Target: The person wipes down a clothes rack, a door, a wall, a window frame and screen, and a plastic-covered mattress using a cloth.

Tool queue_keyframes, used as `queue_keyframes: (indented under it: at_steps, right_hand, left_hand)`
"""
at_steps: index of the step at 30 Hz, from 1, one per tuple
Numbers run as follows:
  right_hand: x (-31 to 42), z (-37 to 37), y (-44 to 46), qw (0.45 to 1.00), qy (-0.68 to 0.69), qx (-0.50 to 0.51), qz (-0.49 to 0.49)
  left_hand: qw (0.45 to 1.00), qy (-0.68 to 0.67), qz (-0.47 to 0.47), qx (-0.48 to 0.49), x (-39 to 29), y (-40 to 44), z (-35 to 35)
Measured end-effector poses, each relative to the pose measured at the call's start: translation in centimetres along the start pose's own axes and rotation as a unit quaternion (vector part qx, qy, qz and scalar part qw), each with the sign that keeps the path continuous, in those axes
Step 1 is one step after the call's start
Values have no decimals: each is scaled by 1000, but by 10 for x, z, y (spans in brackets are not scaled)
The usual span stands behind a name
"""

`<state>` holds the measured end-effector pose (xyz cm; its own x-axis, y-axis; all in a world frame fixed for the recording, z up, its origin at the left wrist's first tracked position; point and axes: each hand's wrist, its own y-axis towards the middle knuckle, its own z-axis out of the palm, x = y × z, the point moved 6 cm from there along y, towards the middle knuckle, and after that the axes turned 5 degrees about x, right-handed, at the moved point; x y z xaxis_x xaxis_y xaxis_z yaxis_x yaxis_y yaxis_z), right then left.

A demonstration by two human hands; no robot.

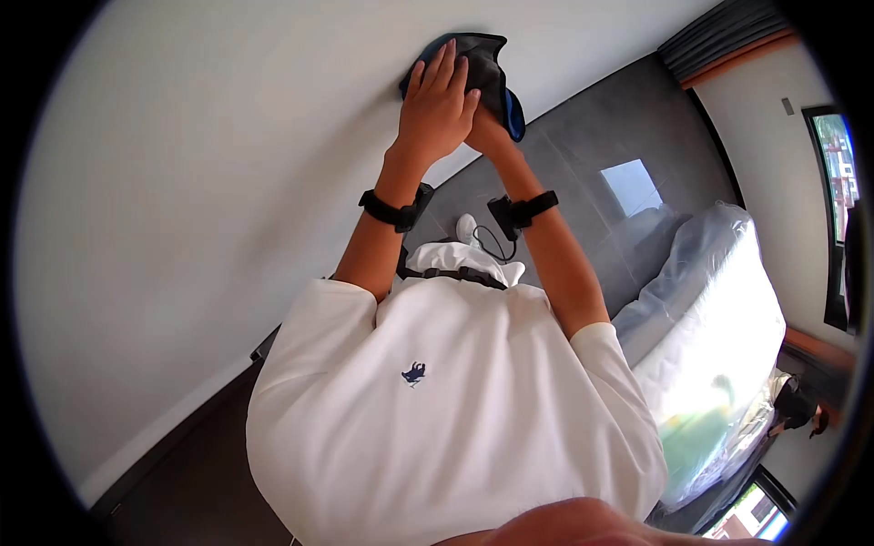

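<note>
1. The grey cloth (487,68), edged in black with blue showing at its sides, is at the upper centre of the frame, bunched between the two hands by the white wall (200,164); whether it touches the wall I cannot tell.
2. The left hand (442,109) lies on the cloth, back toward the camera, fingers extended and slightly spread, not curled around it.
3. The right hand (489,130) is just beside it, partly covered by the cloth and the left hand; its fingers are hidden, so I cannot tell whether they grip.
4. Each wrist wears a black strap: left strap (387,211), right strap (533,208). A dark cable (492,244) loops near the right one.
5. Below, a white shirt (492,391) fills the lower centre.
6. Grey floor (583,136) spans the upper right, with a dark curtain (728,32) in the corner.
7. A plastic-wrapped object (710,309) stands at right; another person (799,405) appears near the lower right edge.
</note>
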<state>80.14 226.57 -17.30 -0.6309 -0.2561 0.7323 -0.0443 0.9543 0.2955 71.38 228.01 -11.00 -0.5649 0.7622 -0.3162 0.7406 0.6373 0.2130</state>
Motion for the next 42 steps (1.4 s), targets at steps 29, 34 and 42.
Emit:
queue_keyframes:
  at_steps: [29, 34, 42]
  right_hand:
    - [84, 17, 35, 983, 83, 156, 46]
    - [181, -31, 70, 989, 110, 86, -42]
    - [138, -51, 87, 991, 105, 29, -75]
  left_hand:
    - [938, -208, -178, -211, 4, -131, -20]
    - [906, -47, -47, -418, 3, -152, -102]
    - [908, 0, -33, -417, 3, -88, -95]
